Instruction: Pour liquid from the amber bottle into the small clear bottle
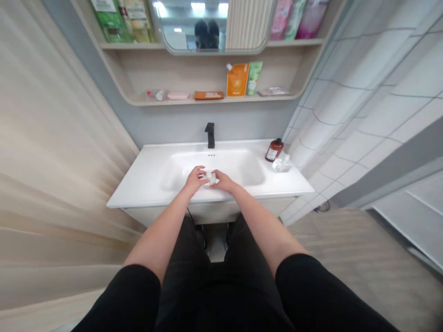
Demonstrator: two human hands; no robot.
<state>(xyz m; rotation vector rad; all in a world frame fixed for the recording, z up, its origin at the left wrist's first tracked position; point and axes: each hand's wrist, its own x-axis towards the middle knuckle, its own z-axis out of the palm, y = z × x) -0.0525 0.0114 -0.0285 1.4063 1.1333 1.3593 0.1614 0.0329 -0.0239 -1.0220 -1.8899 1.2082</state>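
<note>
A: What are the hands handling?

B: A small clear container point(209, 180) with a whitish top, as far as its small size is letting me tell. It is sitting between both hands, above the near side of the white basin point(245, 167); whether it is touching the basin, I cannot tell.

A: How are the fingers standing?

B: The left hand point(195, 179) is gripping it from the left, thumb and fingers bending around it. The right hand point(224, 181) is pinching it from the right, fingers above and thumb below.

A: Which step are we seeing?

B: I'd judge it as a two-handed handling step, both hands steadying the container.

A: And the next move?

B: It is probably calling for a firm but light pinch, as smooth sides could be slipping.

A: What's lying farther out?

B: A black faucet point(210, 135) is standing behind the basin. On the tabletop's point(137, 185) right, a brown bottle point(274, 151) is standing just beside a clear crumpled thing point(282, 164). Above, an orange pouch point(237, 80) is standing on the shelf point(136, 99).
</note>
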